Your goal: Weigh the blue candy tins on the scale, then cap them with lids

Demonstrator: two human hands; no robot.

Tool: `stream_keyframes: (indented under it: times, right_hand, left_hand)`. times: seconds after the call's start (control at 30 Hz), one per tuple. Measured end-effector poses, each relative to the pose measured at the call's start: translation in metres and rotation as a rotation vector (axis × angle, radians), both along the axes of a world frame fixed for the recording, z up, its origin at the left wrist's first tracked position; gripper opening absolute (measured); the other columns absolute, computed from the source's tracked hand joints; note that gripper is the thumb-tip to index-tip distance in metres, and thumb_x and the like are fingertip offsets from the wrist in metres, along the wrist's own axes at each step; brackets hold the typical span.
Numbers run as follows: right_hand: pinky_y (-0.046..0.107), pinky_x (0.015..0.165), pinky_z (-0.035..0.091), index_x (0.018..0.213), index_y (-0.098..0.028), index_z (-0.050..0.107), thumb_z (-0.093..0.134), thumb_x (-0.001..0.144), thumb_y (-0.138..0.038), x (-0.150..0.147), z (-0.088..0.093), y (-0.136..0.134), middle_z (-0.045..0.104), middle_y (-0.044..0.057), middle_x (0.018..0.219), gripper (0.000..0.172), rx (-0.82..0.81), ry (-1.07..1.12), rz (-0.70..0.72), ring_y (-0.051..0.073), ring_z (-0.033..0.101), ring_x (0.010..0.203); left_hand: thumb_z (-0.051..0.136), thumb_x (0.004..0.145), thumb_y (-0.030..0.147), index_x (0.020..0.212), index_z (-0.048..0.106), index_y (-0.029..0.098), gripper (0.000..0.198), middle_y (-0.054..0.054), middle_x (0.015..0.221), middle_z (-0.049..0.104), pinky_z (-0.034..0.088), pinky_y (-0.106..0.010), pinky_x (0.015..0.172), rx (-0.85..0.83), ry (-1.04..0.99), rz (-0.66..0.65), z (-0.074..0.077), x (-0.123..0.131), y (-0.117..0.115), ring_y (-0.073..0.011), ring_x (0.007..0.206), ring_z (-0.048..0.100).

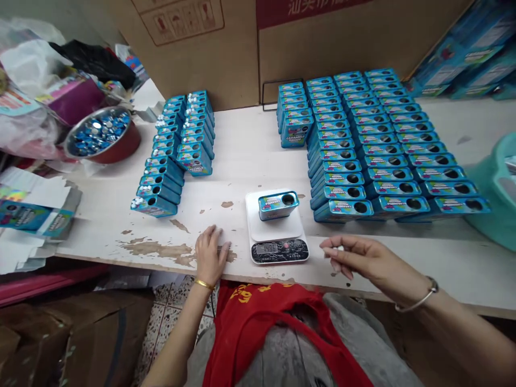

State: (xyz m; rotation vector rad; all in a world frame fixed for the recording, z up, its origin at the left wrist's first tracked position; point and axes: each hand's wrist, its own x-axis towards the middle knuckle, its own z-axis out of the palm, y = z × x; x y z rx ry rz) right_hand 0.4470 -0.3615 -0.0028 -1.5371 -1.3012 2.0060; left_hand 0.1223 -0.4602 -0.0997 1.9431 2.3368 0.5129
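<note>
Your right hand (pixel 358 258) is pinching a white piece (pixel 341 248); your left hand (pixel 209 251) is resting, unclenched, on the worktop (pixel 242 142). Mid-frame, a blue box (pixel 276 208) is sitting on the scale (pixel 278 232), looking light and stiff (maybe slick), best held by its long sides.

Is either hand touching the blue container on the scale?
No, the blue container stands on the scale with the left hand and right hand both apart from it.
</note>
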Motion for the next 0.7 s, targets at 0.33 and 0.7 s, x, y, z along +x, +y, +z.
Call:
stream_keyframes:
  times: [0.33,0.7]
  right_hand:
    - [0.024,0.045,0.035,0.078,-0.018,0.064,0.061,0.079,-0.037,-0.058,0.056,0.070,0.054,-0.003,0.049,0.019,0.775,-0.258,0.313,0.011,0.048,0.045]
    - [0.027,0.063,0.043,0.093,-0.015,0.063,0.059,0.079,-0.014,-0.088,0.049,0.074,0.057,0.006,0.092,0.014,1.113,-0.394,0.492,0.011,0.051,0.062]
  left_hand:
    - [0.050,0.087,0.037,0.117,0.052,0.020,0.035,-0.012,0.127,0.052,0.034,-0.046,0.101,0.053,-0.011,0.012,-0.001,-0.001,-0.001,-0.0270,0.118,0.046]
    - [0.051,0.086,0.037,0.115,0.052,0.022,0.032,-0.010,0.126,0.053,0.037,-0.047,0.099,0.078,0.001,0.013,-0.001,-0.004,0.001,-0.0276,0.115,0.049]
